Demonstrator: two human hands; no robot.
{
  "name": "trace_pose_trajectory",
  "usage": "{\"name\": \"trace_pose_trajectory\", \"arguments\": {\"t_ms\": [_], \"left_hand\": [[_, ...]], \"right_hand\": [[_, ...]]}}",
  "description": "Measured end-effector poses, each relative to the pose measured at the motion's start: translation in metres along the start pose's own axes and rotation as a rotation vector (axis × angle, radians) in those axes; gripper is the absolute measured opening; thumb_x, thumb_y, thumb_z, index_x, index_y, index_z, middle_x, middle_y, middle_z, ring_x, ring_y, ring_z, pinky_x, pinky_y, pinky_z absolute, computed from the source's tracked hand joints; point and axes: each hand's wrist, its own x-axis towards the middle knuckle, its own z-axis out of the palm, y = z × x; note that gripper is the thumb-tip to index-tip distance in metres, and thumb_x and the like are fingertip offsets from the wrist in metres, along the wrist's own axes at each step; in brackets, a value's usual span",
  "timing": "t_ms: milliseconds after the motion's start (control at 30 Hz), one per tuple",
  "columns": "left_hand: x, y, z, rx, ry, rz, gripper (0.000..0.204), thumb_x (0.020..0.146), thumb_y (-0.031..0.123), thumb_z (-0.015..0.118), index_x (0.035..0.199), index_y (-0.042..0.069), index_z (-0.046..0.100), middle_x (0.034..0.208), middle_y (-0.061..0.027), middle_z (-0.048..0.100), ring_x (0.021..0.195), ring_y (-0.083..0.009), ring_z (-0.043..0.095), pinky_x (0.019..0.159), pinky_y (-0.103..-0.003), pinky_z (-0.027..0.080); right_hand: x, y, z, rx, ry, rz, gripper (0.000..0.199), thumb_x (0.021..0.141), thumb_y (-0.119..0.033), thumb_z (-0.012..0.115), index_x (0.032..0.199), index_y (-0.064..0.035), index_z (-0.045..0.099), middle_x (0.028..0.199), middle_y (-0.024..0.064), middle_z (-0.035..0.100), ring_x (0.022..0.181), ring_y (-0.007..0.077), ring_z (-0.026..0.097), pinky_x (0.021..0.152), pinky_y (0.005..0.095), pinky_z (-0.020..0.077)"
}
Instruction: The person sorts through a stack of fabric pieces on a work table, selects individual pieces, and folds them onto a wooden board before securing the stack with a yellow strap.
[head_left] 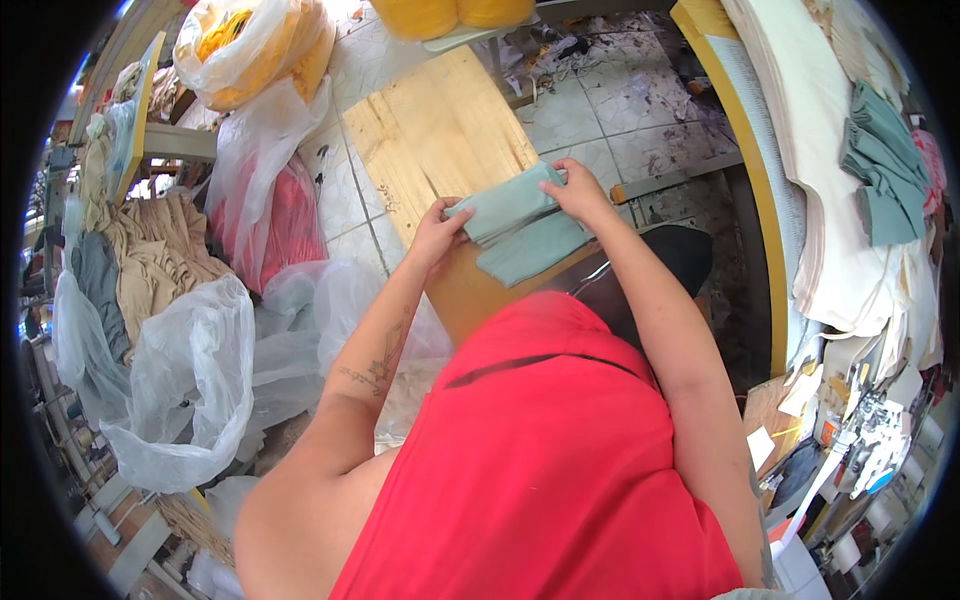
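A pale green piece of cloth (507, 204) lies folded on a wooden board (440, 130), on top of another pale green piece (530, 250). My left hand (437, 232) grips the near left end of the upper piece. My right hand (577, 190) presses down on its far right end. Both forearms reach forward over my red top (540, 470).
Clear plastic bags (190, 380) and beige cloth (150, 250) lie heaped at the left. A bag of red cloth (270, 215) and one of yellow cloth (250, 45) stand behind. At the right a table (760, 200) carries cream fabric (820, 130) and a stack of green pieces (880, 160).
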Motion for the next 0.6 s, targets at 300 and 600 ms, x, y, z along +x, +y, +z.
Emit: {"name": "trace_pose_trajectory", "arguments": {"t_ms": [300, 600], "left_hand": [[-0.004, 0.036, 0.071, 1.248, 0.110, 0.965, 0.088, 0.076, 0.041, 0.080, 0.144, 0.001, 0.043, 0.123, -0.0250, 0.057, 0.114, -0.0415, 0.056, 0.101, -0.049, 0.045], [-0.004, 0.026, 0.083, 1.554, 0.124, 0.784, 0.085, 0.083, 0.043, 0.075, 0.147, 0.000, 0.039, 0.130, -0.0268, 0.055, 0.118, -0.0436, 0.054, 0.099, -0.047, 0.044]], "right_hand": [[-0.002, 0.008, 0.006, -0.239, 0.176, -0.108, 0.044, 0.083, -0.026, 0.077, 0.112, 0.0035, 0.064, 0.112, 0.0255, 0.066, 0.104, 0.0423, 0.064, 0.092, 0.0489, 0.0511], [-0.221, -0.178, -0.237, 0.003, 0.668, -0.268, 0.023, 0.093, -0.026, 0.067, 0.099, -0.0038, 0.067, 0.081, 0.0111, 0.069, 0.071, 0.0233, 0.067, 0.068, 0.0355, 0.0533]]}}
